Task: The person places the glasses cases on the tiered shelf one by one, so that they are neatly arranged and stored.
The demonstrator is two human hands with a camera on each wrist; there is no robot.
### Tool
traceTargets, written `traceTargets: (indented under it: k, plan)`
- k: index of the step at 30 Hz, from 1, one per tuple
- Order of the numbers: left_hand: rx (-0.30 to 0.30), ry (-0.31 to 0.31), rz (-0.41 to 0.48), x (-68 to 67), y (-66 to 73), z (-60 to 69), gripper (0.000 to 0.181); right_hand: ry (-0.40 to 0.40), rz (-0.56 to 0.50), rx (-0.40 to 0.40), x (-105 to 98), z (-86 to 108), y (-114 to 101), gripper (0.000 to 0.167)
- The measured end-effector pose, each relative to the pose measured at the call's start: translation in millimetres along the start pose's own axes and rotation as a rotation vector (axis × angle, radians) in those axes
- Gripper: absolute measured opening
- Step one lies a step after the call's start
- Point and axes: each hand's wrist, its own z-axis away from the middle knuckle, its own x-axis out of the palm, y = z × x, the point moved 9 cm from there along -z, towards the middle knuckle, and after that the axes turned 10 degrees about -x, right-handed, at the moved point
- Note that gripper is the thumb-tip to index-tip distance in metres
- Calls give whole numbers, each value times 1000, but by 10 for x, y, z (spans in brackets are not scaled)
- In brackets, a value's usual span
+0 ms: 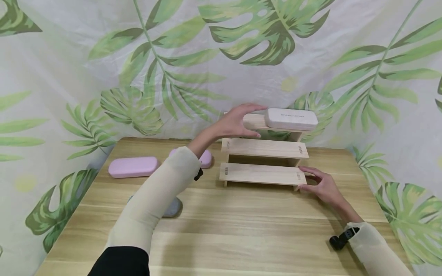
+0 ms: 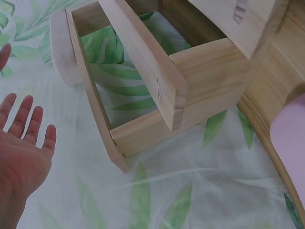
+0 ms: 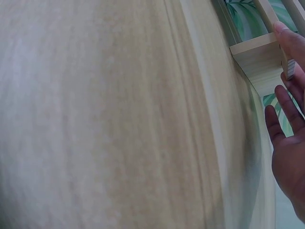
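Observation:
A three-step wooden display stand [image 1: 264, 173] stands at the back of the table. On its top step lies a pale glasses case [image 1: 291, 119] with small lettering on the lid. My left hand [image 1: 236, 120] is beside the left end of that case, fingers spread and thumb apart. The left wrist view shows this hand [image 2: 21, 148] with straight fingers and nothing in them. My right hand [image 1: 322, 186] pinches the right end of the lowest step. In the right wrist view, the thumb [image 3: 288, 38] lies against that step's end, and the other fingers are partly out of frame.
A pink case [image 1: 134, 167] lies at the table's left. A second pink case [image 1: 206, 158] and a grey-blue case [image 1: 173, 208] are partly hidden by my left arm. A leaf-patterned cloth [image 1: 241, 84] hangs right behind the wooden table [image 1: 241, 237].

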Motion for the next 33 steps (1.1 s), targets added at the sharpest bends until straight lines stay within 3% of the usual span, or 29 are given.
traceTargets:
  k: [13,24,29,33]
  plan:
    - [84,-5,5,-89,154,381,88,2,11,5,-21,31,5,63]
    - [106,-50,-27,-102,174,706,87,4,19,10,-49,37,-9,63]
    - [90,-65,-47,-116,161,876,87,-3,23,6,-41,22,4,63]
    - [42,-72,-68,-137,98,1059,89,-12,8,6,-15,3,2,63]
